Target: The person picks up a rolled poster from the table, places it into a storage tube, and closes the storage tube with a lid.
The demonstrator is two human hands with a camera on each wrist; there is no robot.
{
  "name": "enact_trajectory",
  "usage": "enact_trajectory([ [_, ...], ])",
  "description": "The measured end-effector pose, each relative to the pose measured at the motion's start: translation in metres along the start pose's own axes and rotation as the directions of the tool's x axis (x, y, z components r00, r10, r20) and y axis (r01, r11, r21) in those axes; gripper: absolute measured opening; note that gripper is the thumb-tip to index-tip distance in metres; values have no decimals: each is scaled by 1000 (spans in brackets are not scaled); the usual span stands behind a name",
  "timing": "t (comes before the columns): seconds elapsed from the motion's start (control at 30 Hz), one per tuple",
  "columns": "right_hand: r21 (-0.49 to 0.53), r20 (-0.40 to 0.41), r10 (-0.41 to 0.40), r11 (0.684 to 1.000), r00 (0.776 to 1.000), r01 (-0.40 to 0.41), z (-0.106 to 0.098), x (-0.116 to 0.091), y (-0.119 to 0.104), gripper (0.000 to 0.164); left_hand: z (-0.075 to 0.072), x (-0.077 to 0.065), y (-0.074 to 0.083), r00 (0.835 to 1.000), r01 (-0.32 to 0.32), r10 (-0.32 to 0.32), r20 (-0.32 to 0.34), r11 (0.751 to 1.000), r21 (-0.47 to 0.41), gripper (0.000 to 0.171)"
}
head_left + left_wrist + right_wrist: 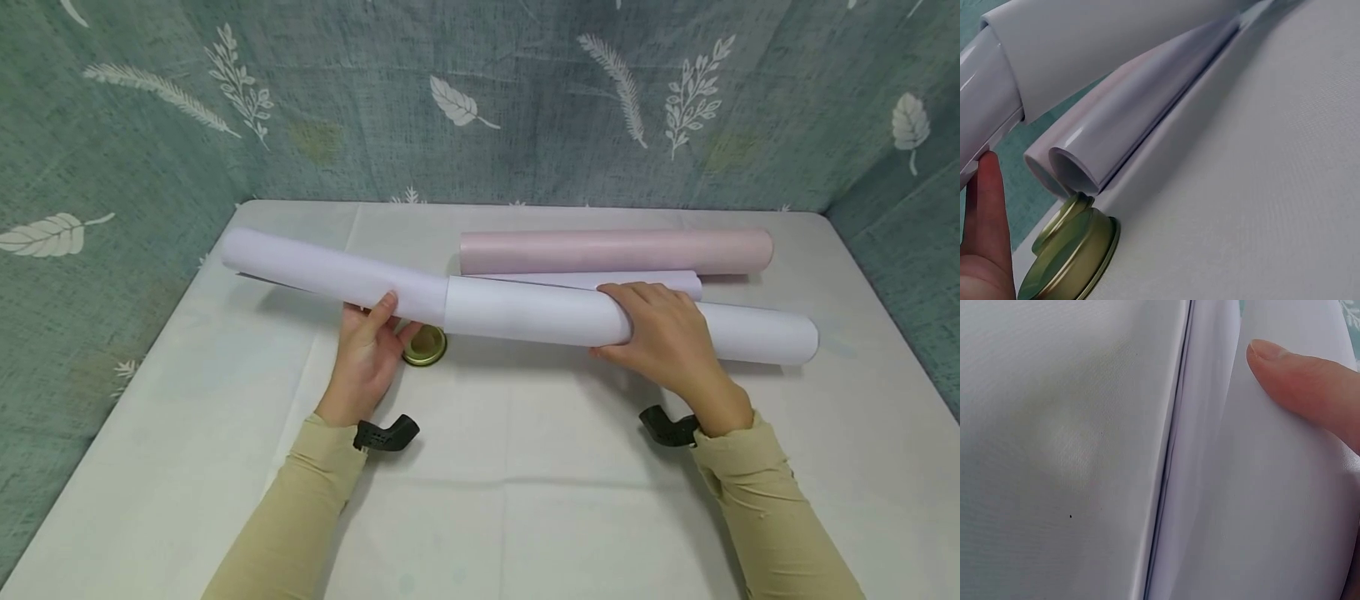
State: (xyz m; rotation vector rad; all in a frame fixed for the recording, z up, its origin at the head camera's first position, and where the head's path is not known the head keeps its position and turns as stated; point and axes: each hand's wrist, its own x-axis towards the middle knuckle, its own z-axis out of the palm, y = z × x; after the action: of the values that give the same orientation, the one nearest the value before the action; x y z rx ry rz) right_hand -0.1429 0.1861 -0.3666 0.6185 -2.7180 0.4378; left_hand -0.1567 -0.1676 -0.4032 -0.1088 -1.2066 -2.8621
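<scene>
A long lavender paper roll [315,265] slants up to the left, its right end inside the open left end of a white paper roll [525,311]. My left hand [363,362] holds the lavender roll with the thumb on its near side and fingers beneath. From above, my right hand [663,337] grips the white roll, the thumb lying along its near side. In the left wrist view the lavender roll [982,94] clearly enters the wider white roll [1104,44]. The right wrist view shows my thumb [1297,378] against white paper; the other fingers are mostly hidden.
Behind the held rolls lie a pink roll [615,252] and a thinner lavender roll [675,283]. Gold round metal pieces [1072,256] sit below my left fingers. Leaf-patterned green fabric [510,100] rises behind the white-covered table [510,533].
</scene>
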Motion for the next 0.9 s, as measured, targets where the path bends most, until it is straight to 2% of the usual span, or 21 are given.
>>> enact_trajectory([
  [0.2, -7, -3, -5, 1000, 1000, 5, 0, 0, -1, 76, 0, 0, -3, 1000, -6, 6, 5, 1000, -6, 49],
  [0.37, -9, 32, -2, 1000, 999, 3, 1, 0, -2, 76, -3, -1, -3, 1000, 7, -7, 20, 1000, -1, 45],
  [0.47, -11, 46, -6, 1000, 999, 6, 2, 0, -2, 75, -6, 0, 0, 998, 52, -51, 44, 998, -21, 37],
  [0.63, -9, 52, -10, 1000, 999, 10, 3, -1, -1, 76, -11, 2, 5, 990, 134, -129, 52, 985, -110, 51],
  [0.73, -10, 56, -13, 1000, 998, 14, 4, -2, -2, 77, -14, 3, 7, 991, 131, -126, 45, 984, -118, 49],
  [0.9, -17, 68, -13, 1000, 998, 14, 3, -2, -3, 78, -20, 5, 9, 993, 112, -109, 36, 987, -113, 35],
])
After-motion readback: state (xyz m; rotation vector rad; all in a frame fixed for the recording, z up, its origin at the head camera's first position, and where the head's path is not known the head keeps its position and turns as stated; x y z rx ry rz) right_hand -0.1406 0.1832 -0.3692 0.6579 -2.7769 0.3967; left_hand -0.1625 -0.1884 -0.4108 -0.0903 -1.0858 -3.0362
